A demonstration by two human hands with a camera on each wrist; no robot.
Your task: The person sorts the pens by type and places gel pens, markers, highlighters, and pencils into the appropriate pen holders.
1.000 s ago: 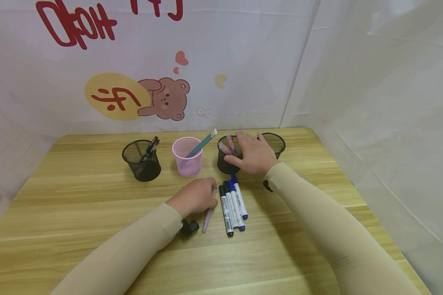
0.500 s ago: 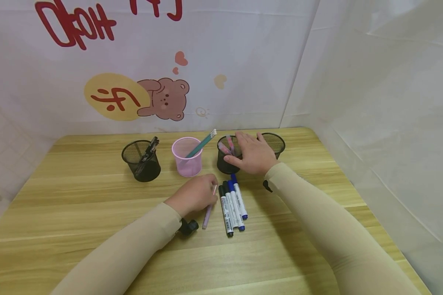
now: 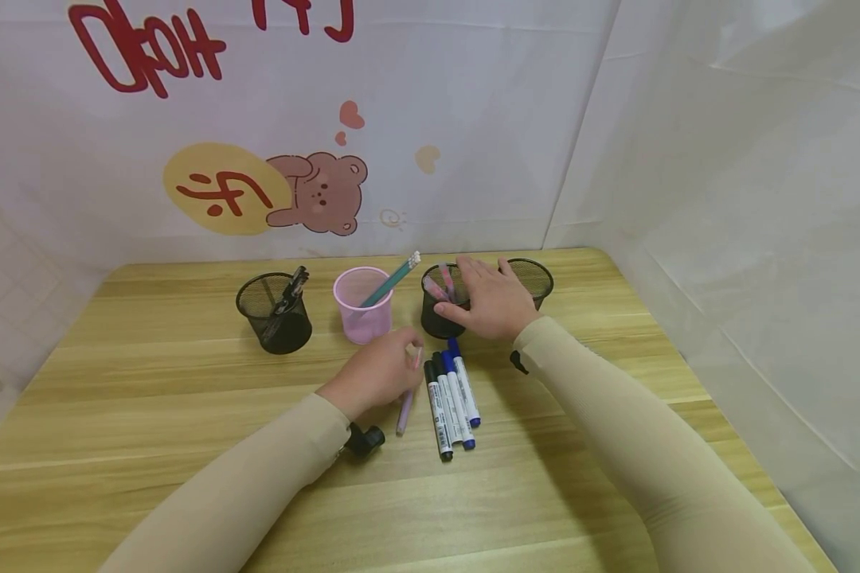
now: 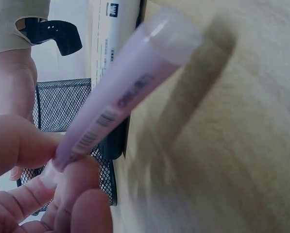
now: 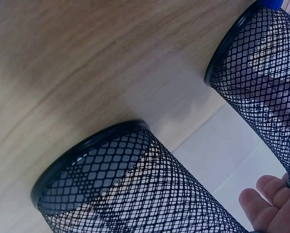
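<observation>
While markers stay, purple pen farther forward

Pen: lilac, dark-lettered. Whiteboard markers: white barrels, black or blue caps. Black mesh cups. Pink mesh cup. Pencils: teal, white-tipped. Tabletop: yellowish wood grain. Sleeves: beige. Backdrop: white; brown bear, red characters.
</observation>
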